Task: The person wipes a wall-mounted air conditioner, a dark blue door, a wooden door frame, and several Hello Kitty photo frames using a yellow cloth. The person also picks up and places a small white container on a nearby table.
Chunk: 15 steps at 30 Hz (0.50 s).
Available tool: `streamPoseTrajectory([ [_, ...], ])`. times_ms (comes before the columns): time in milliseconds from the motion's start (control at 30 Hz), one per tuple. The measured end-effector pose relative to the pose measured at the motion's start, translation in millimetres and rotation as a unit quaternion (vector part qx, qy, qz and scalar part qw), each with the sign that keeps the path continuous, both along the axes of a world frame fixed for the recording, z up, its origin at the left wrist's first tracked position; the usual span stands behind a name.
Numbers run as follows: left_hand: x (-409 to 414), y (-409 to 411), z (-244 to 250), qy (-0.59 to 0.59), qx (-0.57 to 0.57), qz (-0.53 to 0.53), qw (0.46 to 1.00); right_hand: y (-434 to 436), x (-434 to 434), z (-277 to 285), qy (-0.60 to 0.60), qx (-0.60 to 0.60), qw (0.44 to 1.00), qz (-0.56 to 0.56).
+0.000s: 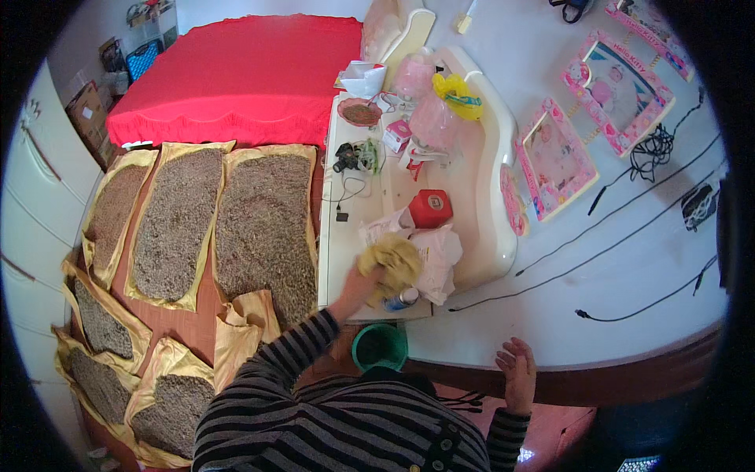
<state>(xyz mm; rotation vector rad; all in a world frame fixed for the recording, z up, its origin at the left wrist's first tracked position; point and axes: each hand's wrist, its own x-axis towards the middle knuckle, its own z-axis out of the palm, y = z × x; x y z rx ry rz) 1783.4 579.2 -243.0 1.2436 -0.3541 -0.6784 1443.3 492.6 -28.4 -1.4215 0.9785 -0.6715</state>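
My left hand [357,289] grips a crumpled yellow cloth [390,259] above the near end of a white cabinet top [342,253]. Beside and partly under the cloth lie white plastic packages [439,253], and a blue and white container [402,300] is just below it. A red box-like container [431,208] is beyond the packages. My right hand [518,371] is raised with its fingers apart, near the wall's lower edge at the right, and holds nothing.
Farther along the cabinet are a camera [349,157], a pink scalloped dish [360,112] and a yellow plastic bag [459,97]. A green bin [380,347] stands below its near end. Sacks spread with seed-like material [265,224] cover floor at left, near a red-covered bed [236,76].
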Motion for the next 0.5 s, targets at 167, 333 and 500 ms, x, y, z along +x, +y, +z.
streamPoseTrajectory([
  [167, 120.5, 8.0, -3.1, -0.045, 0.015, 0.079, 0.996, -21.1, 38.7, 3.7, 0.013, -0.149, 0.985, -0.09],
  [333, 164.3, -17.5, -25.1, -0.078, 0.06, 0.071, 0.993, -52.9, 75.6, -7.1, 0.122, -0.21, 0.958, -0.151],
  [500, 179.7, -59.9, -62.7, -0.028, 0.068, 0.03, 0.997, -67.0, 87.8, -20.3, 0.138, -0.19, 0.959, -0.156],
])
